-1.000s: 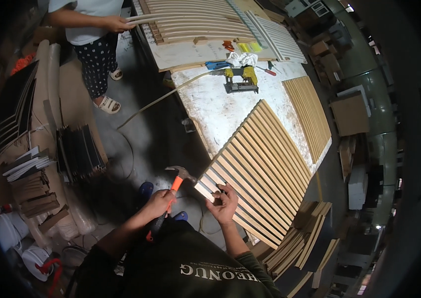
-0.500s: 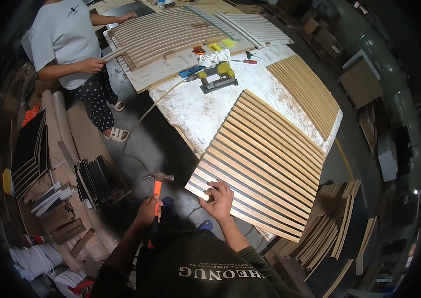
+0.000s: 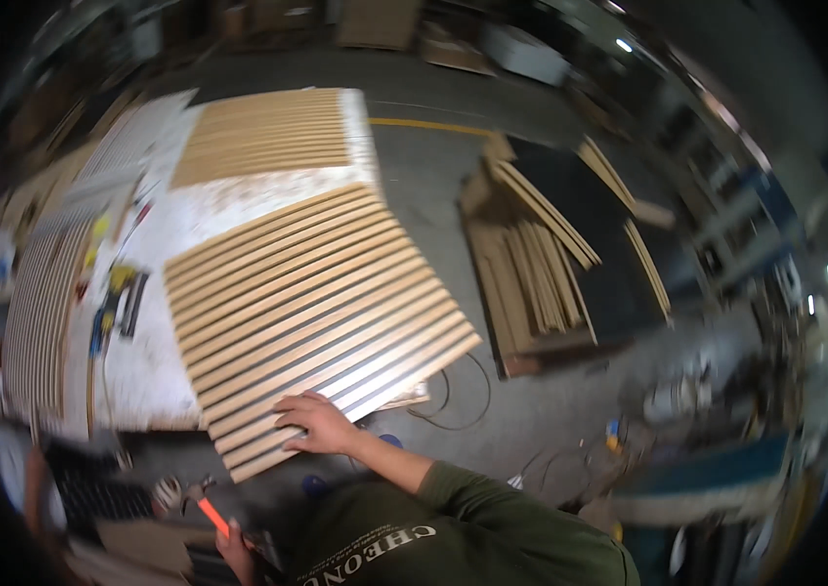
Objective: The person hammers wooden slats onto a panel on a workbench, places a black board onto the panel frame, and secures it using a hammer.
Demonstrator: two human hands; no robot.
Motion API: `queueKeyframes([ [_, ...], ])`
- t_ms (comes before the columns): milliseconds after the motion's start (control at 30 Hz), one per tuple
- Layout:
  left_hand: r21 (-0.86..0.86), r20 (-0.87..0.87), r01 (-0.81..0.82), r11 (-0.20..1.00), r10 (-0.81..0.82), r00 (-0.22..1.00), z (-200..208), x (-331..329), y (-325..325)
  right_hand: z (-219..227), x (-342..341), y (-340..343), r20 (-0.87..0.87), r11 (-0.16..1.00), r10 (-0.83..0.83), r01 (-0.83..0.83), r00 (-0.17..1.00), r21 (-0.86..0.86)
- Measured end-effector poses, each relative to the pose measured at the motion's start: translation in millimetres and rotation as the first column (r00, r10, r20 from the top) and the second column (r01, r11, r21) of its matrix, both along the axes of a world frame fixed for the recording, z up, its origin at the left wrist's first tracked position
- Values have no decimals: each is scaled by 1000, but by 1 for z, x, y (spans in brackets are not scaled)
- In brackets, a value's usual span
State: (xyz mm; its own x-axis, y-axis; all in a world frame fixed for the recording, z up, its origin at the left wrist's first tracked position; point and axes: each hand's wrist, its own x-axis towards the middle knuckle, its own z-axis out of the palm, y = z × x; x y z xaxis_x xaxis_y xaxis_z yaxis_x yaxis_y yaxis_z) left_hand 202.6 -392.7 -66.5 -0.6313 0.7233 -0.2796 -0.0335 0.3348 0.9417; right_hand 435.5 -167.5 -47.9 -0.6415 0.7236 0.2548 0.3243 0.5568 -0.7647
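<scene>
My left hand (image 3: 235,549) is closed around the handle of a claw hammer (image 3: 209,512), orange-gripped with a metal head, beside the near end of the table. My right hand (image 3: 318,426) lies on the near edge of a slatted wood panel (image 3: 306,303), fingers apart on its face. Light wood slats with dark gaps run across this panel. It rests on the white-topped worktable (image 3: 135,391) and juts past the table's edge. A second slatted panel (image 3: 267,137) lies farther back on the table.
A yellow-and-black nail gun (image 3: 123,293) lies left on the table, near a red-handled screwdriver (image 3: 143,211). More slatted panels (image 3: 47,313) are at the far left, with a co-worker (image 3: 18,474) beside them. Right of the table stands a stack of boards and wood strips (image 3: 541,273). A cable (image 3: 477,400) curls on the floor.
My view has swung to the right, so the table appears turned and farther left. My left hand still grips the hammer, and my right hand is still on the panel.
</scene>
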Motion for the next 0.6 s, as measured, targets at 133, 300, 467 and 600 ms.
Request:
queueKeyframes([
  [133,-197,-189,234,952,-272,944,110,65,61,-13,133,21,-143,503,-832,837,537,217],
  [300,-98,-269,426,900,-436,859,59,93,119,-66,262,38,-5,32,-999,964,32,-263],
  [467,-454,-276,494,742,-644,714,11,99,143,-78,254,38,-142,135,-988,772,58,-621],
  [600,-108,-9,471,875,-475,880,3,121,157,-87,252,38,-274,161,-961,704,-48,-691],
])
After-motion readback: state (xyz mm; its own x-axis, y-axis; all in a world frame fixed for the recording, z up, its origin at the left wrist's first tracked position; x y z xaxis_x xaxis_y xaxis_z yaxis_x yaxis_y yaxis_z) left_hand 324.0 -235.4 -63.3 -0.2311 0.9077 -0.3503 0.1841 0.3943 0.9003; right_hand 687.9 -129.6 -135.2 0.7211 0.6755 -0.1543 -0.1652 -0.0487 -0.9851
